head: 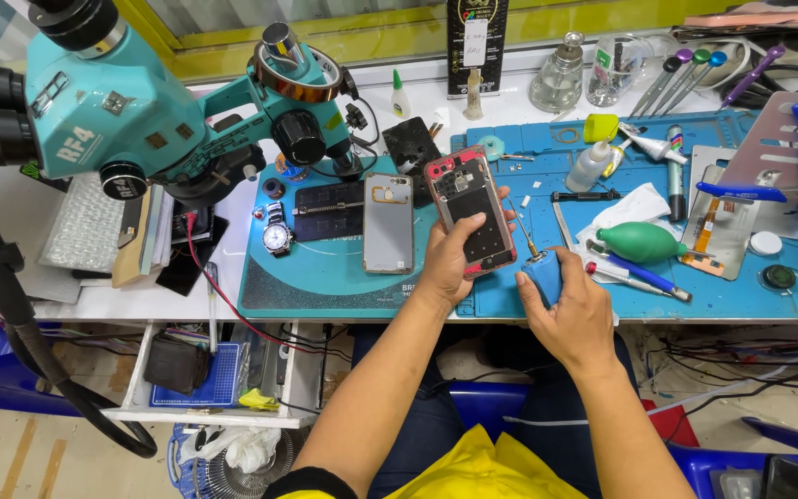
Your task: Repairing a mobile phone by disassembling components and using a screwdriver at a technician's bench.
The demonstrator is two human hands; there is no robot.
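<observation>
Left hand (pixel 450 263) fingers (pixel 478 225) wrapped around opened red-framed smartphone (pixel 469 211), right hand (pixel 573 314) fingers clasping blue-handled precision screwdriver (pixel 539 270), tip beside phone edge, silver back cover (pixel 388 223) left of fingers on blue table mat (pixel 325 277)

left hand (pixel 450 263): grips opened phone (pixel 469 212) with red frame, tilted, thumb on its black inside
right hand (pixel 573 314): wrapped on blue-handled screwdriver (pixel 538 268), tip beside phone's right edge
mat: blue work mat (pixel 325 277), silver back cover (pixel 389 223) left of phone
far left: teal microscope (pixel 131 102)
right: green air blower (pixel 641 242)
</observation>
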